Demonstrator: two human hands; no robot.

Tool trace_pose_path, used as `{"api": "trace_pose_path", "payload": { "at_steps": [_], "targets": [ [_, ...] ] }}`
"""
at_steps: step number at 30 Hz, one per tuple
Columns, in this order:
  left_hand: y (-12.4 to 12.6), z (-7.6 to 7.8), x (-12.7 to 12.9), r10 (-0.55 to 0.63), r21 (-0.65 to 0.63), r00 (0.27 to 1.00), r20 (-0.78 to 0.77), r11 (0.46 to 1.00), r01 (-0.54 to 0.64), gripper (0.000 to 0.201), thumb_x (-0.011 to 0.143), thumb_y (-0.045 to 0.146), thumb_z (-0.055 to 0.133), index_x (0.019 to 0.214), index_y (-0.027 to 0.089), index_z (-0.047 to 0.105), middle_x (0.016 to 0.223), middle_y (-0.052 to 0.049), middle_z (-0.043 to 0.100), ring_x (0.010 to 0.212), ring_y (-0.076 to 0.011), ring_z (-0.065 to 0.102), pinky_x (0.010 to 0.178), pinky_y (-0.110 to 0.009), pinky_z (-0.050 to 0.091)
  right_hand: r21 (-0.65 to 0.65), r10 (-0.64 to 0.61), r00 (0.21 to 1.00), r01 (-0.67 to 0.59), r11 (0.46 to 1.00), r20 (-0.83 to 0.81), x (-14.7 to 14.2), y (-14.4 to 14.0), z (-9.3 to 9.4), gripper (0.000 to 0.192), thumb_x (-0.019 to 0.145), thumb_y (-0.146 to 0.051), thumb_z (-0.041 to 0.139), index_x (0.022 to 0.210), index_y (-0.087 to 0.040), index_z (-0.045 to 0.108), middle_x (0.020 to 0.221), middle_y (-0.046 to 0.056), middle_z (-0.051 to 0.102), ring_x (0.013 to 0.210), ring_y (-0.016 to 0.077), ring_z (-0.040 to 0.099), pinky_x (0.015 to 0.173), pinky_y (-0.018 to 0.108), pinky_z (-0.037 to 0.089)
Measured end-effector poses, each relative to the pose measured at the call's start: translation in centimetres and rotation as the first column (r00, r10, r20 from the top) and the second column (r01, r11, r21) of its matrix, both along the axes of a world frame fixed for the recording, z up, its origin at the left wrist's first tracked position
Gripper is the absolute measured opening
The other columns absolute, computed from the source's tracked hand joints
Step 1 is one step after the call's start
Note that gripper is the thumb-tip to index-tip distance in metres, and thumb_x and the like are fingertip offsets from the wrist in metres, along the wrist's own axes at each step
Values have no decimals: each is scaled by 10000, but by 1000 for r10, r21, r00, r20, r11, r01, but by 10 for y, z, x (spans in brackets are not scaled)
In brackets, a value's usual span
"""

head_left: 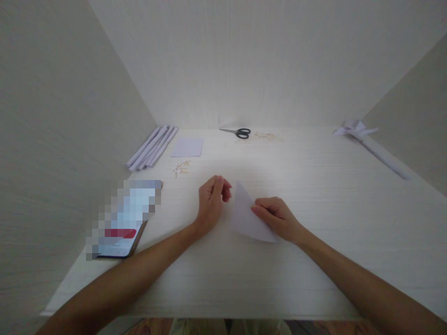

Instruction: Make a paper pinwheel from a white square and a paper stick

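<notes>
Right hand [275,216] pins a folded paper triangle [246,216] on the table [314,186]; left hand [211,202], loosely curled, empty, at nine o'clock. One fold made.

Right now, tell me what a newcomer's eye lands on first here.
The folded white paper triangle at the table's centre, pinched at its right edge by the right hand, with the loosely curled left hand just beside it. Then the black-handled scissors at the back and the smartphone at left.
</notes>
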State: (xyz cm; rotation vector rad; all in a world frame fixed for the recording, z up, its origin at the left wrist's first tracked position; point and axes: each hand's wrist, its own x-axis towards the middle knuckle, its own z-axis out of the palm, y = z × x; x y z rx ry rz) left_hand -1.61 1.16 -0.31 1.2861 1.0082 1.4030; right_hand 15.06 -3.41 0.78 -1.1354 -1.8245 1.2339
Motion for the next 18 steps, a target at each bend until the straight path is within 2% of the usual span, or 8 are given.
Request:
{"api": "trace_pose_path", "payload": {
  "at_steps": [2,5,12,18],
  "targets": [
    [-4,-1,4,-114,-4,991,76,993,115,338,817,398,393,634,157,543,500,20,479,460,-78,433,448,-208,331,17,18,1000,-18,1000,13,-1,1,0,381,811,-404,379,511,-186,291,488,-53,240,422,54,239,366,198,166],
    [-6,-2,7,-179,-9,977,119,983,181,370,813,431,374,637,159,551,526,15,479,482,-82,432,459,-215,334,27,40,999,-41,999,29,-2,2,-1,381,819,-401,376,516,-185,294,492,-54,242,425,54,249,370,197,176],
    [-7,8,7,-178,-59,980,-84,983,174,231,721,336,532,567,164,528,505,40,432,465,-70,364,437,-201,288,65,105,992,-109,992,65,-1,3,-2,373,830,-352,382,518,-187,261,493,-59,241,425,49,228,373,192,175],
    [-9,10,5,-186,-77,978,-98,981,179,259,731,306,517,517,161,499,485,41,404,460,-69,372,437,-200,289,38,114,990,-118,992,88,-2,4,-2,356,825,-331,377,522,-189,256,504,-57,241,434,52,233,386,196,181]
  ]
}}
